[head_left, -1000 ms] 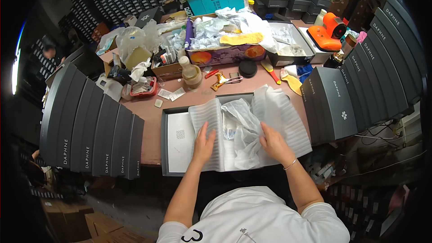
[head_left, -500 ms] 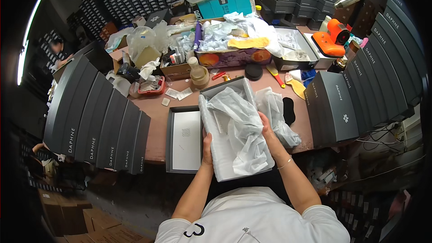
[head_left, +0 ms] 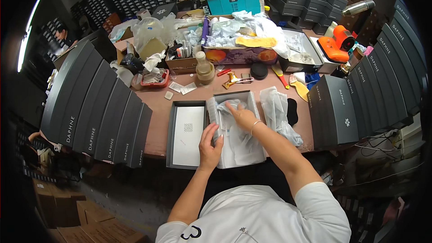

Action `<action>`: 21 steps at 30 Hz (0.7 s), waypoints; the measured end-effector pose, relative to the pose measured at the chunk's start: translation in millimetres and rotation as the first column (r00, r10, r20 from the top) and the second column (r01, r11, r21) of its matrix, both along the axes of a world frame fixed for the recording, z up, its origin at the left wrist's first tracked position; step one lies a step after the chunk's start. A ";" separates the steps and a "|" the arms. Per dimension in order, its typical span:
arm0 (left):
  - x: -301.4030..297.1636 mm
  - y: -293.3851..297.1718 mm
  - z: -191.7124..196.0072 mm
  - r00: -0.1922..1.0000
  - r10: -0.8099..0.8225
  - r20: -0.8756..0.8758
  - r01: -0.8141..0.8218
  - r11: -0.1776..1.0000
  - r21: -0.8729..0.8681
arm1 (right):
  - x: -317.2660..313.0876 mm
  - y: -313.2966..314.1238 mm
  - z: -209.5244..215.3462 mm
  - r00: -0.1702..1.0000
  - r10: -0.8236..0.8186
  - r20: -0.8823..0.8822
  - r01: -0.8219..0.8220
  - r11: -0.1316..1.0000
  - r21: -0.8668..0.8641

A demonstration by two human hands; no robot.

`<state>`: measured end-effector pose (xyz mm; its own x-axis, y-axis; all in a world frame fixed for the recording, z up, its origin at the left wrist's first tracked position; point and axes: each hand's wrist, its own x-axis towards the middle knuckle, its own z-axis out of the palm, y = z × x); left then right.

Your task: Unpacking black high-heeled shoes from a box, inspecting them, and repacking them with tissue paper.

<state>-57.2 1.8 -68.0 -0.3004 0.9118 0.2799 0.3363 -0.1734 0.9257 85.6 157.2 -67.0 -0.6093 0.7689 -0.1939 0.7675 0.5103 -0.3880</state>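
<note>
An open shoe box point(head_left: 260, 153) with white tissue paper point(head_left: 238, 146) in it rests at the table's near edge. My right hand point(head_left: 243, 116) reaches in over the far part, fingers stretched out on the tissue. By the box's left wall is my left hand point(head_left: 210, 149), thumb and fingers apart, not gripping the wall. Left of the box lies a dark grey lid point(head_left: 186, 135) with a white inside. On the right sits a white tissue-wrapped bundle point(head_left: 275, 112), next to a black insole-shaped piece point(head_left: 292, 111). What lies under the tissue is hidden.
Rows of dark shoe boxes flank me on the left point(head_left: 101, 112) and right point(head_left: 330, 108). Behind are a bottle point(head_left: 204, 69), a black round tin point(head_left: 259, 71), a red-and-yellow brush point(head_left: 281, 77), a carton of crumpled paper point(head_left: 243, 54) and an orange device point(head_left: 335, 45).
The shoe box, held tilted in both hands before, now lies on the table. My right hand has moved from its right side onto the tissue inside; my left hand has loosened from the wall.
</note>
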 end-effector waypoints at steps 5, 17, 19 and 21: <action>-22.8 -22.6 11.7 0.962 0.080 0.262 -0.069 0.996 -0.054 | 10.9 15.0 23.1 0.969 -0.064 -0.237 0.087 0.992 0.087; 22.7 -7.2 20.6 0.318 0.012 0.948 0.329 0.937 -0.122 | 55.8 -47.7 95.4 0.636 -0.285 -0.717 0.164 0.958 -0.236; 1.6 -8.8 27.3 0.245 0.032 0.969 0.236 0.967 -0.091 | 83.6 -83.8 120.3 0.753 -0.108 -0.649 -0.051 0.974 -0.220; -4.6 -7.9 28.0 0.236 0.056 0.970 0.141 0.986 -0.091 | 90.2 -116.8 94.0 0.802 -0.100 -0.588 -0.221 0.866 -0.449</action>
<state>-61.8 -6.1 -40.0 -0.2110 0.9265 -0.3116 -0.8353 -0.0053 0.5497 175.7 40.5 27.0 -0.7665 0.6314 -0.1173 0.2878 0.1745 -0.9417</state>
